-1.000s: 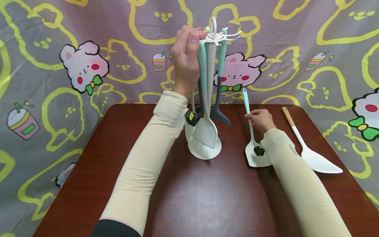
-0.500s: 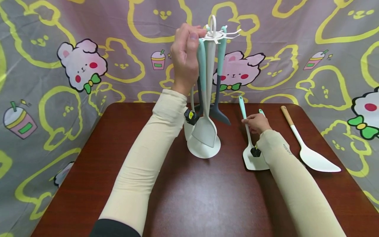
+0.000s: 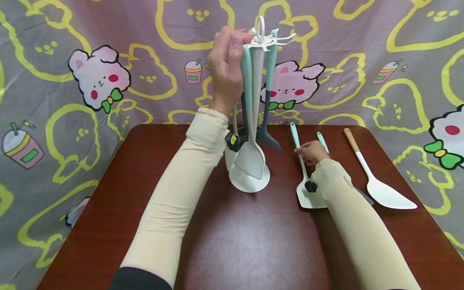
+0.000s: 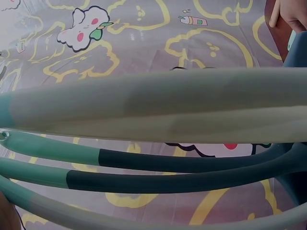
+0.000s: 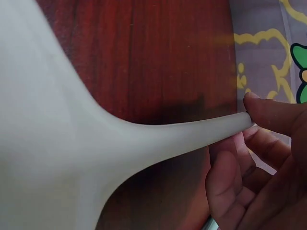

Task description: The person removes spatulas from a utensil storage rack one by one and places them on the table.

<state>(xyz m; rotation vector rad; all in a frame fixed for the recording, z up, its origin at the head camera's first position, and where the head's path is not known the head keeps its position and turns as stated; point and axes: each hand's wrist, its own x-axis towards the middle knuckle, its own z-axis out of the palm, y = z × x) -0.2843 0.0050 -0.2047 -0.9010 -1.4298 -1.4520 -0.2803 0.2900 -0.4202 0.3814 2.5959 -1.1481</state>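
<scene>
Near the top of a white utensil stand (image 3: 256, 88), my left hand (image 3: 226, 66) grips its hooked ring, partly hidden behind the fingers. A white-bladed turner with a mint handle (image 3: 247, 76) hangs beside that hand, and a dark ladle with a mint handle (image 3: 267, 117) hangs further right. In the left wrist view, pale and dark utensil shafts (image 4: 192, 183) run across. My right hand (image 3: 313, 153) pinches the shaft of a white spatula (image 3: 302, 165) with a mint handle between thumb and fingers. The spatula's white neck (image 5: 177, 136) shows close up in the right wrist view.
Beside my right hand lies another mint-handled utensil (image 3: 322, 139), its dark end partly hidden under my forearm. A white spoon-like turner with a wooden handle (image 3: 384, 191) lies at the right. A patterned cloth (image 3: 159, 68) hangs behind the brown table (image 3: 250, 237).
My right hand has drawn the white spatula slightly left and nearer to me. Another mint handle has come into view behind that hand. My left hand has stayed at the stand's top.
</scene>
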